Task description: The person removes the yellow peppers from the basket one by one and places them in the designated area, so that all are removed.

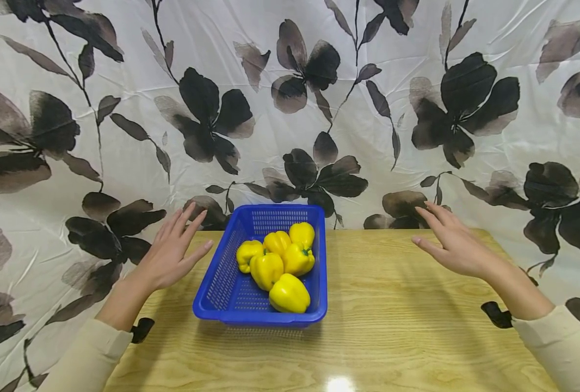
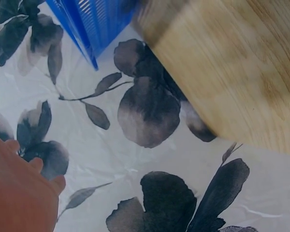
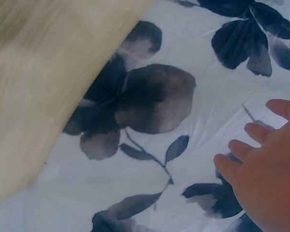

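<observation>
A blue plastic basket (image 1: 211, 314) with slotted walls stands on the table, left of the middle in the head view. Several yellow bell peppers (image 1: 267, 270) lie inside it, the nearest one (image 1: 290, 294) on its side at the front right. My left hand (image 1: 172, 253) hovers just left of the basket with fingers spread, holding nothing. Well to the right of the basket, my right hand (image 1: 454, 245) is held over the table's right side, fingers extended and nothing in them. In the left wrist view, a corner of the basket (image 2: 104, 29) shows at the top.
The pale wooden table (image 1: 393, 326) has its far edge against a white hanging cloth (image 1: 260, 147) printed with dark flowers. Its right edge runs below my right forearm. Small black straps (image 1: 497, 314) show at both wrists.
</observation>
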Action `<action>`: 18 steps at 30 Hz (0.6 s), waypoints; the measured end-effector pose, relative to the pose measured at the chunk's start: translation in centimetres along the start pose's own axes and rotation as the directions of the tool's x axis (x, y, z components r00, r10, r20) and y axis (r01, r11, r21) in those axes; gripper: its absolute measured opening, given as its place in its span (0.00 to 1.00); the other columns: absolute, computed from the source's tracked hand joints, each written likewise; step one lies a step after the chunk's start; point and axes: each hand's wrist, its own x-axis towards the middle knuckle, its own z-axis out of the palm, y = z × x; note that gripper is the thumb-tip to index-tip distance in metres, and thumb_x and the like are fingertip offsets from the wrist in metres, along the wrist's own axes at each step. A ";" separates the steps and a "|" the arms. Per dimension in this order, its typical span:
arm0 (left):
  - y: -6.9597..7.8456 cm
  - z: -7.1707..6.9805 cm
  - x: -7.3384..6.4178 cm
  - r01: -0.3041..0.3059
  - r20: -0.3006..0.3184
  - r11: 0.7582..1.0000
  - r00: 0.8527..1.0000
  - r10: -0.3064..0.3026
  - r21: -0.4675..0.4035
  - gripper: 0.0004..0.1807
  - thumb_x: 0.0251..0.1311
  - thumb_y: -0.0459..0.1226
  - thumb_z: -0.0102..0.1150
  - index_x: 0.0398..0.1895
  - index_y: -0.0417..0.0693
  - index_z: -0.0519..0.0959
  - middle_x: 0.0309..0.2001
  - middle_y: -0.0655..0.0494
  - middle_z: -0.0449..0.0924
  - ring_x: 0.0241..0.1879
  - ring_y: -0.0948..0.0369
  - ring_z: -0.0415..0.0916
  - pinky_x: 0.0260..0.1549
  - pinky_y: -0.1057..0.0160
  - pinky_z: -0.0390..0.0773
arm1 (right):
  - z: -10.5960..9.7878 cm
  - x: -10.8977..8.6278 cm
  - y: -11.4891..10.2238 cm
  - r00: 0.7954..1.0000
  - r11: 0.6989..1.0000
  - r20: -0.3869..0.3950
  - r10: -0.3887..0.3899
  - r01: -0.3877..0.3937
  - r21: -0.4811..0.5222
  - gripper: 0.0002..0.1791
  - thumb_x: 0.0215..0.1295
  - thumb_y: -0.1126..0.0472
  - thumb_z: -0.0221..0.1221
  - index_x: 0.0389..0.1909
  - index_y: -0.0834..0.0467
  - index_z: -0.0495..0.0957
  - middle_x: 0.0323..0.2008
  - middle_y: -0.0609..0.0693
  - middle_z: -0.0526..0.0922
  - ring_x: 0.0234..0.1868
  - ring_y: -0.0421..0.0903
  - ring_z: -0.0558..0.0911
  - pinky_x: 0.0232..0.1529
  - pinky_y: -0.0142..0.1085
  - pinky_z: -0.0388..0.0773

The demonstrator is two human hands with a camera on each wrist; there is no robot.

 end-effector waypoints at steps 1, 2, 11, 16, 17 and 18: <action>0.0 0.0 -0.1 0.001 0.002 1.000 1.000 -0.001 -0.003 0.41 0.75 0.58 0.46 0.84 0.58 0.47 0.84 0.50 0.34 0.81 0.42 0.31 0.74 0.31 0.38 | 0.0 0.1 -0.1 1.000 1.000 0.000 -0.005 0.005 0.004 0.43 0.78 0.45 0.55 0.81 0.60 0.49 0.79 0.69 0.47 0.75 0.75 0.51 0.64 0.75 0.54; 0.1 0.0 -0.1 0.004 0.004 1.000 1.000 -0.004 -0.006 0.41 0.75 0.58 0.47 0.84 0.58 0.47 0.84 0.50 0.34 0.81 0.42 0.31 0.73 0.31 0.39 | 0.1 0.1 -0.3 1.000 1.000 -0.001 -0.008 0.008 0.009 0.43 0.78 0.45 0.55 0.81 0.60 0.49 0.79 0.69 0.47 0.75 0.75 0.51 0.64 0.75 0.54; 0.5 0.2 -0.6 0.027 0.023 0.999 0.999 -0.026 -0.030 0.42 0.74 0.59 0.49 0.84 0.61 0.47 0.84 0.51 0.35 0.81 0.40 0.35 0.71 0.27 0.43 | 0.5 0.6 -1.7 1.000 0.995 -0.023 -0.020 0.022 0.095 0.43 0.77 0.47 0.57 0.81 0.61 0.49 0.79 0.65 0.48 0.76 0.74 0.51 0.64 0.74 0.57; 0.6 0.4 -1.0 0.016 0.017 0.999 1.000 -0.016 -0.047 0.42 0.73 0.59 0.50 0.84 0.64 0.45 0.84 0.50 0.37 0.79 0.36 0.41 0.70 0.26 0.46 | 0.9 1.0 -2.7 0.999 0.991 -0.027 -0.041 0.044 0.130 0.43 0.76 0.49 0.58 0.80 0.62 0.50 0.79 0.65 0.49 0.76 0.72 0.52 0.65 0.72 0.59; 0.7 0.4 -1.0 0.018 0.020 0.998 1.000 -0.017 -0.053 0.43 0.73 0.59 0.50 0.84 0.64 0.45 0.84 0.50 0.36 0.79 0.35 0.41 0.69 0.25 0.47 | 1.0 1.1 -2.9 0.998 0.989 -0.034 -0.047 0.051 0.138 0.42 0.76 0.50 0.59 0.80 0.62 0.51 0.79 0.65 0.50 0.76 0.71 0.53 0.65 0.72 0.59; 0.7 0.4 -1.1 0.020 0.025 0.998 1.000 -0.018 -0.057 0.43 0.73 0.59 0.50 0.84 0.64 0.45 0.84 0.50 0.37 0.78 0.35 0.42 0.68 0.24 0.48 | 1.2 1.2 -3.0 0.998 0.987 -0.040 -0.052 0.058 0.148 0.42 0.75 0.50 0.59 0.80 0.63 0.52 0.79 0.65 0.51 0.76 0.71 0.53 0.66 0.71 0.59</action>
